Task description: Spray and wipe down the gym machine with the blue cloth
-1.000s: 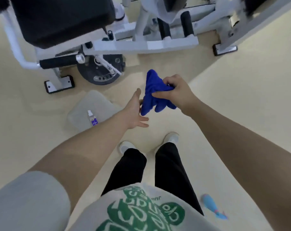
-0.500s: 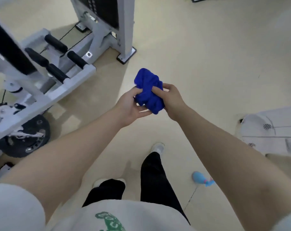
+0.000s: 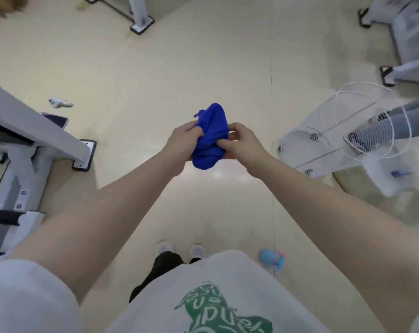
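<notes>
Looking down from the head camera, one view only.

Item 1: blue cloth [image 3: 211, 137], bunched into a crumpled wad, held in the air over the floor [image 3: 203, 63] in front of the person, at about mid-frame. One loose corner sticks up at its upper left.

Item 2: left hand [image 3: 183, 140], on the cloth's left side, fingers curled into the fabric and gripping it.

Item 3: right hand [image 3: 242, 141], on the cloth's right side, thumb and fingers pinching into the folds. Both hands touch the cloth; both forearms are bare and reach forward from grey sleeves.

Item 4: gym machine [image 3: 33, 143], grey-white frame, at the left edge, with a sloping beam, bolted uprights and a black-edged foot plate resting on the floor. It stands well apart from the cloth and is not touched by either hand.

Item 5: small pale object [image 3: 59, 102] lying on the floor beyond the machine's beam; too blurred to identify.

Item 6: white wire fan guard [image 3: 362, 131] and fan base at the right, blurred.

Item 7: further machine feet at the top centre [image 3: 141, 22] and top right [image 3: 391, 73].

Item 8: light-blue object with pink trim [image 3: 272, 258] on the floor, just right of the person's white shoes [image 3: 182, 249].

Item 9: grey shirt with green print [image 3: 223, 308], bottom of frame, above black trousers.
</notes>
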Tool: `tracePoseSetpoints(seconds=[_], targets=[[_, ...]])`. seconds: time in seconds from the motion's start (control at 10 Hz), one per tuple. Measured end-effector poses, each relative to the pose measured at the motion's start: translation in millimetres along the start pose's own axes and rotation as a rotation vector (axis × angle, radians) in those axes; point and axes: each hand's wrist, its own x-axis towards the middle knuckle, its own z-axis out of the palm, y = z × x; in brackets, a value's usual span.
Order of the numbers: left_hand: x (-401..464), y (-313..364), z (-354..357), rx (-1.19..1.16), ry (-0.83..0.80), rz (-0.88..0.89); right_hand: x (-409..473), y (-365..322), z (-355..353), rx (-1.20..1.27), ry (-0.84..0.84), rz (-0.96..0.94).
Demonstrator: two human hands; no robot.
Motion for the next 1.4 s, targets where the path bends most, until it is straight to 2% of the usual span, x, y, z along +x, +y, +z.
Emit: tracePoseSetpoints(seconds=[0.1,0.2,0.3,0.4,0.5,0.6,0.7,0.8,0.9,1.0,1.1,1.2,1.3,1.4], targets=[[41,33,49,0.093,-0.068,-0.01,15,0,-54,0.067,0.038,-0.01],[73,50,88,0.068,-0.228,-0.095,32,5,-90,-0.008,0.048,-0.137],[118,72,126,0.11,-0.397,-0.139,65,4,-129,-0.081,0.101,-0.153],[162,97,166,0.259,-0.479,-0.163,95,-3,-171,-0.196,0.179,-0.117],[201,123,204,0.405,-0.57,-0.146,120,-10,-212,-0.209,0.313,-0.028],[245,151,249,0.378,-0.569,-0.179,144,-13,-263,-0.123,0.477,0.084],[271,170,294,0.372,-0.677,-0.21,155,-7,-309,0.044,0.648,0.123],[284,176,337,0.509,-0.723,-0.185,155,4,-350,-0.035,0.721,0.14],[299,180,394,0.635,-0.794,-0.231,159,24,-407,0.001,0.795,0.186],[307,185,455,0.496,-0.799,-0.284,165,41,-467,0.137,0.879,0.248],[312,187,510,0.471,-0.787,-0.261,172,64,-519,0.197,0.876,0.351],[318,188,537,0.54,-0.796,-0.279,179,86,-553,0.152,0.802,0.473],[334,186,533,0.558,-0.759,-0.349,196,91,-570,0.116,0.668,0.567],[347,187,503,0.573,-0.609,-0.325,212,69,-560,0.07,0.487,0.548]])
